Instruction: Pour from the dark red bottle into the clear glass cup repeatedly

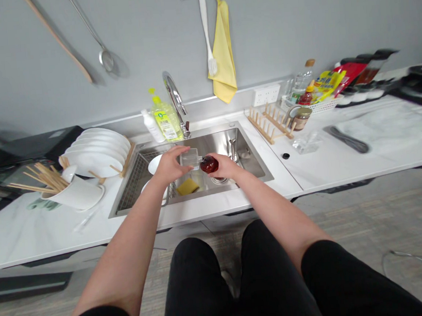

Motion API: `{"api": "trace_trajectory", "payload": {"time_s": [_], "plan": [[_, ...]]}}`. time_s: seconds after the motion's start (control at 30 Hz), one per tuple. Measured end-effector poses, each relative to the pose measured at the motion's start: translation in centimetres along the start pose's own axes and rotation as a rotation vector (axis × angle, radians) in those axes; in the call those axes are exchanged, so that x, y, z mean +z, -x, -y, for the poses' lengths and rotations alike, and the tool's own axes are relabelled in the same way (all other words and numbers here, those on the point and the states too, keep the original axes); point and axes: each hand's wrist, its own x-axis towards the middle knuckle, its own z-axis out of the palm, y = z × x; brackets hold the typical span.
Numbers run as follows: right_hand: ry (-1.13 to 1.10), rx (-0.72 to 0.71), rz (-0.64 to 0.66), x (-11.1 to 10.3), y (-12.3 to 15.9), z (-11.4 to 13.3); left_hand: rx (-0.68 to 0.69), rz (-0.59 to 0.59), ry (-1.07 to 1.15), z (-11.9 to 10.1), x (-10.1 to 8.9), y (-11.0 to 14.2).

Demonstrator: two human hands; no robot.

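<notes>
Over the sink, my left hand grips a small clear square container between thumb and fingers. My right hand is wrapped round a small bottle of dark red liquid. The bottle lies tilted on its side, with its narrow neck pointing left at the container's edge. Whether liquid flows between them is too small to tell. Below the hands, a yellow sponge lies in the sink. White dishes stand at its left side, partly hidden by my left hand and forearm.
A faucet rises behind the sink, beside a yellow-green soap bottle. Racked white plates and a utensil holder stand left. Right are a wooden rack, a jar, a condiment basket and a dark coiled cable.
</notes>
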Motion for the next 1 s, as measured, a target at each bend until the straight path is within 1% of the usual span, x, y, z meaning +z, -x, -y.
{"api": "trace_trajectory", "payload": {"time_s": [0.47, 0.7, 1.0], "plan": [[0.007, -0.019, -0.015, 0.1, -0.1, -0.5, 0.019, 0.003, -0.027, -0.4, -0.1, -0.5], [-0.006, 0.003, -0.027, 0.0, 0.0, -0.3, 0.012, 0.019, -0.029, -0.7, -0.3, -0.7], [-0.005, -0.028, -0.034, 0.1, 0.0, -0.5, 0.023, 0.05, -0.068, -0.7, -0.6, -1.0]]}}
